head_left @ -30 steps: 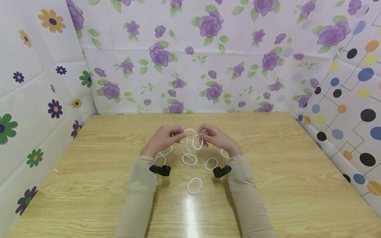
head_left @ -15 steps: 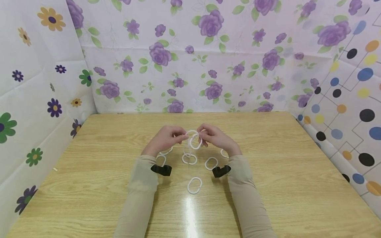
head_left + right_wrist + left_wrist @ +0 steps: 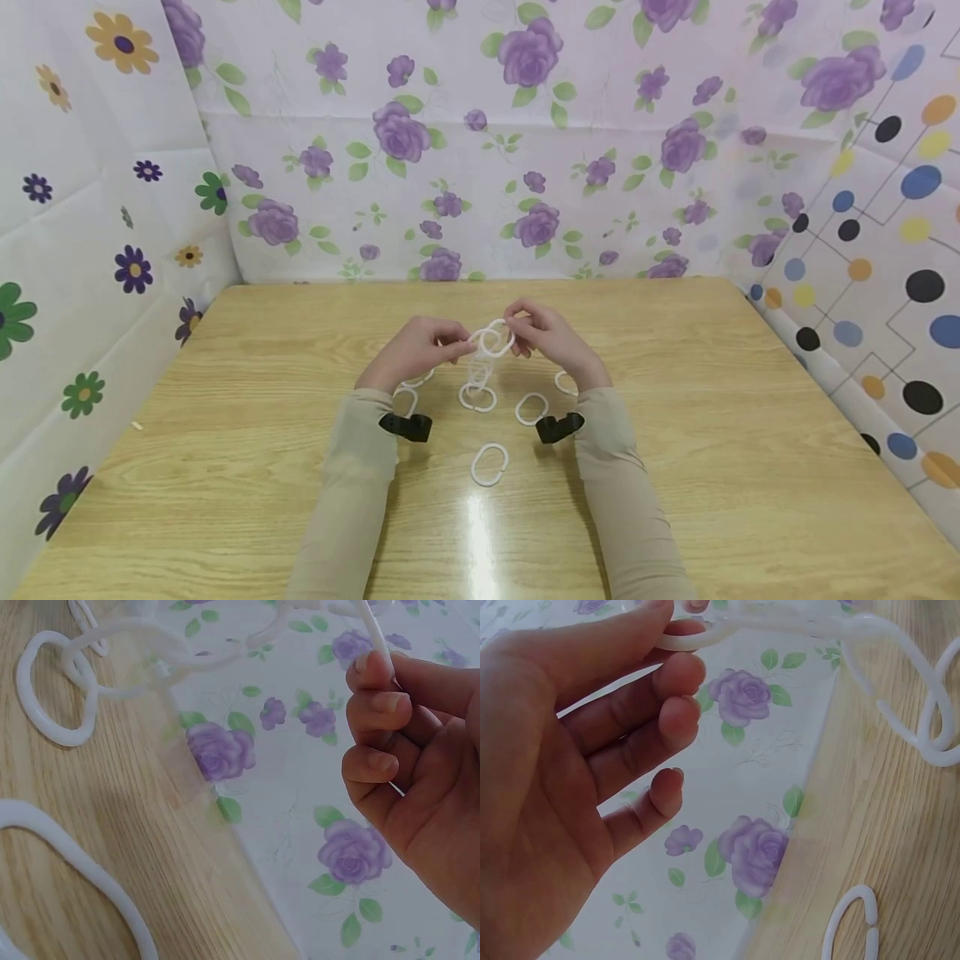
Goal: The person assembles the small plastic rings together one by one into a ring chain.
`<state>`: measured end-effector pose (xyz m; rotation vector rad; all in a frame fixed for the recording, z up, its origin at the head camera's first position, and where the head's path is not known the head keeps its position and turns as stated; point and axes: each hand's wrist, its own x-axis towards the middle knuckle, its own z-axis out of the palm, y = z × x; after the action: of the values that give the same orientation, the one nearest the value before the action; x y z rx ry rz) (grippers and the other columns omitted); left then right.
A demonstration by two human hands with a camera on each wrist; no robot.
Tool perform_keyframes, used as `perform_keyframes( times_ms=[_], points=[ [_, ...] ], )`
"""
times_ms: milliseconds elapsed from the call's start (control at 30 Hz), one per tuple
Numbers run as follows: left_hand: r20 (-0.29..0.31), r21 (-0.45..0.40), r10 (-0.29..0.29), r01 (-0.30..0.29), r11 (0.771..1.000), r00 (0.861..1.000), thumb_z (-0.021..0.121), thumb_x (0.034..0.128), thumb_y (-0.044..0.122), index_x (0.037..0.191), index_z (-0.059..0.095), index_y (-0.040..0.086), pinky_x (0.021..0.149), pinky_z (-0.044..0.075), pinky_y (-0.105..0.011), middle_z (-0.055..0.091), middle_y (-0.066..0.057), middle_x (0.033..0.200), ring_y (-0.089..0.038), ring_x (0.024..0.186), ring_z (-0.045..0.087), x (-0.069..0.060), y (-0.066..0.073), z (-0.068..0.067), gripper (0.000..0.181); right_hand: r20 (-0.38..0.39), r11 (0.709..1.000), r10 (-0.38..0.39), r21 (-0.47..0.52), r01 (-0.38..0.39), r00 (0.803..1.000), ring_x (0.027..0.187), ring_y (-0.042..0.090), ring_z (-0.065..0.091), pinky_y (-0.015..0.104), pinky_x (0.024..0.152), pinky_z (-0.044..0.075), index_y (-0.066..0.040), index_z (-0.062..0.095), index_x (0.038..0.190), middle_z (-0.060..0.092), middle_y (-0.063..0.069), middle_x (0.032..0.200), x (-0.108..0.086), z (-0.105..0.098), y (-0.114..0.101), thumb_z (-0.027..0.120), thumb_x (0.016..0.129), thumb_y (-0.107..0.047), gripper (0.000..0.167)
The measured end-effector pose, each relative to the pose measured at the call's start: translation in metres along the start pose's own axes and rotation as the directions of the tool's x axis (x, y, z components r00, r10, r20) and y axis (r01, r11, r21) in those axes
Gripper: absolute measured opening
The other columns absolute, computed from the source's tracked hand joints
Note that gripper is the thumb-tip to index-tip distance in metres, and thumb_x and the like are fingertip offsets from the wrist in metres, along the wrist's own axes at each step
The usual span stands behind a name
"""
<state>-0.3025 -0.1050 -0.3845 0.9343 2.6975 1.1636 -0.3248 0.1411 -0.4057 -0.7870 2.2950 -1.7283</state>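
White was the first ring (image 3: 694, 643), which was pinched by the left grip (image 3: 420, 348) between thumb and fingertip, while its lower fingers were held loosely bent. By the right grip (image 3: 551, 337) a second ring (image 3: 376, 634) was pinched likewise, and there also the lower fingers were bent. In the head view these two rings were seen overlapping above the surface (image 3: 690, 400); it could not be told whether they were joined. Below them, white links (image 3: 480, 372) were hung in a chain, blurred in part, and the lowest link (image 3: 477, 409) was seen at the bottom of it.

Nearer to the person, one loose ring (image 3: 474, 468) was laid flat by itself. Another ring (image 3: 517, 410) was found beside the right wrist, and a farther ring (image 3: 557, 382) was partly covered by the right arm. Two left-side rings (image 3: 415, 403) were partly hidden by the left arm. On each wrist a black device (image 3: 405, 427) was worn, over a beige sleeve (image 3: 358, 483). Behind the surface, a white cloth (image 3: 472, 200) was hung, printed with purple roses.
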Motion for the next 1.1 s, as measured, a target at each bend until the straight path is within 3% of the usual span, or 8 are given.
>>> perform_keyframes(
  times_ms=[267, 367, 533, 700, 933, 1100],
  points=[
    [0.064, -0.046, -0.053, 0.056, 0.997, 0.997, 0.063, 0.095, 0.025, 0.094, 0.071, 0.007, 0.062, 0.042, -0.03, 0.064, -0.003, 0.074, -0.015, 0.066, 0.053, 0.0017, -0.0022, 0.002, 0.02, -0.071, 0.998, 0.039, 0.05, -0.035, 0.997, 0.058, 0.009, 0.052, 0.024, 0.059, 0.045, 0.0, 0.05, 0.112, 0.06, -0.001, 0.066, -0.001, -0.0012, -0.0007, 0.047, 0.103, -0.02, 0.022],
    [0.079, -0.045, -0.059, 0.063, 0.997, 0.995, 0.063, 0.0948, 0.026, 0.094, 0.071, 0.007, 0.061, 0.042, -0.03, 0.065, -0.006, 0.075, -0.017, 0.067, 0.054, 0.0014, -0.0028, 0.0025, 0.021, -0.071, 0.998, 0.028, 0.066, -0.024, 0.997, 0.058, 0.009, 0.054, 0.024, 0.06, 0.047, 0.002, 0.049, 0.113, 0.062, -0.001, 0.068, -0.0009, -0.001, -0.0011, 0.047, 0.103, -0.017, 0.022],
    [0.094, -0.038, -0.083, 0.087, 0.995, 0.992, 0.063, 0.0947, 0.032, 0.094, 0.071, 0.012, 0.061, 0.043, -0.03, 0.066, -0.008, 0.08, -0.025, 0.073, 0.059, 0.0015, -0.0036, 0.0031, 0.021, -0.025, 0.998, 0.006, 0.062, -0.004, 1.0, 0.062, 0.01, 0.058, 0.025, 0.062, 0.049, 0.011, 0.044, 0.117, 0.065, 0.001, 0.072, -0.0003, 0.0002, -0.0017, 0.046, 0.103, -0.013, 0.028],
    [0.091, -0.027, -0.097, 0.1, 0.995, 0.991, 0.057, 0.0974, 0.035, 0.091, 0.069, 0.015, 0.061, 0.043, -0.03, 0.064, -0.003, 0.078, -0.026, 0.072, 0.057, 0.0016, -0.0029, 0.0028, 0.024, 0.042, 0.997, 0.006, 0.071, -0.009, 0.999, 0.066, 0.013, 0.062, 0.029, 0.066, 0.051, 0.011, 0.042, 0.116, 0.066, 0.0, 0.074, 0.001, 0.0019, -0.0021, 0.045, 0.103, -0.01, 0.025],
    [0.078, -0.02, -0.095, 0.096, 0.995, 0.992, 0.054, 0.0993, 0.032, 0.083, 0.064, 0.015, 0.061, 0.041, -0.03, 0.064, -0.003, 0.076, -0.019, 0.066, 0.052, 0.0011, -0.0019, 0.0023, 0.026, 0.131, 0.998, 0.017, 0.06, -0.025, 0.991, 0.074, 0.016, 0.067, 0.043, 0.075, 0.052, -0.001, 0.047, 0.111, 0.07, 0.003, 0.08, 0.0008, 0.0015, -0.0005, 0.045, 0.103, -0.011, 0.013],
    [0.072, -0.015, -0.094, 0.096, 0.995, 0.993, 0.054, 0.0996, 0.028, 0.083, 0.063, 0.011, 0.06, 0.041, -0.03, 0.064, -0.003, 0.076, -0.019, 0.066, 0.053, 0.0003, -0.0021, 0.002, 0.026, 0.154, 0.999, 0.012, 0.034, -0.017, 0.988, 0.077, 0.021, 0.067, 0.052, 0.078, 0.051, -0.001, 0.05, 0.108, 0.07, 0.01, 0.084, -0.0001, 0.0011, 0.0008, 0.048, 0.102, -0.012, 0.013]
  ],
)
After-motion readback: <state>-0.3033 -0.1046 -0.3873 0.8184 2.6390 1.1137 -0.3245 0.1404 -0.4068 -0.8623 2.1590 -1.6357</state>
